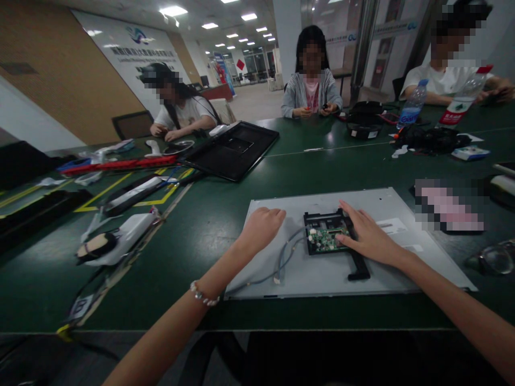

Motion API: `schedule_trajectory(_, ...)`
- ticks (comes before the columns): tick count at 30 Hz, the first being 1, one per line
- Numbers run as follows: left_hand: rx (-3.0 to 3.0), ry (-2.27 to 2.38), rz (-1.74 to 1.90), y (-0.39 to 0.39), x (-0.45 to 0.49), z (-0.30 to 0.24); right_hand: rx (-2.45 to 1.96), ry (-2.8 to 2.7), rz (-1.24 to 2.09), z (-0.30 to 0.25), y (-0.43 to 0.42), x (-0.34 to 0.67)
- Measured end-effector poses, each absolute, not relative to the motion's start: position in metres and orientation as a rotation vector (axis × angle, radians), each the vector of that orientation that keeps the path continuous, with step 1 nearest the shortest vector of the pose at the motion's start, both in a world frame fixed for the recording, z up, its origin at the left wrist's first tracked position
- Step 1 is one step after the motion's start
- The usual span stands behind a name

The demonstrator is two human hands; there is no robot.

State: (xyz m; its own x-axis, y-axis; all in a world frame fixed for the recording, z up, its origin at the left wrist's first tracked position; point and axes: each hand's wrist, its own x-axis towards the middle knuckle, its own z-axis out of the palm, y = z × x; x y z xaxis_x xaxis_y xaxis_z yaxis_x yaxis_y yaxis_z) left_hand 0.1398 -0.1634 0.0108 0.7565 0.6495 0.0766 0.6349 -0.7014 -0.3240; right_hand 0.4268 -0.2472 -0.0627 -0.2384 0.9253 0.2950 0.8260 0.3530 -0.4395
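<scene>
A flat grey metal panel (341, 279), like the back of a display, lies before me on the table. Upon it sits a black plastic bracket (358, 266) holding a green circuit board (325, 239). My right hand (368, 236) grips the bracket's right side, its thumb on the board and its fingers at the upper right edge. My left hand (262, 228) is closed over the panel's left part, fingers curled; whatever they may hold is hidden. Grey-blue cables (280, 257) run from the board's left side across the panel, left of the bracket.
A black monitor shell (235, 150) lies farther back. At left are a white device (118, 238) and yellow tape lines. To the right lie a blurred pink item (448, 209) and glasses (493, 260). Bottles (412, 104) stand far right. Three people sit around the green table (193, 225).
</scene>
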Motion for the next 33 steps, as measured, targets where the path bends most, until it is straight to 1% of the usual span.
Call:
schedule_trajectory(8, -2.791, -0.827, -0.174, -0.154, 0.219, -0.002, -1.456, -2.157, 0.256, -0.064, -0.246, 0.426)
schedule_trajectory(13, -2.833, -0.784, -0.187, -0.154, 0.246, -0.022, -1.472, -2.108, 0.292, -0.064, -0.246, 0.426)
schedule_trajectory(17, -2.86, -0.774, -0.169, -0.154, 0.252, -0.027, -1.507, -2.085, 0.281, -0.062, -0.246, 0.424)
schedule_trajectory(28, -2.892, -0.791, -0.036, -0.152, 0.254, -0.013, -1.488, -2.108, 0.236, -0.067, -0.243, 0.425)
schedule_trajectory(33, -3.044, -0.902, -0.164, -0.149, 0.245, -0.008, -1.495, -2.114, 0.248, -0.065, -0.246, 0.425)
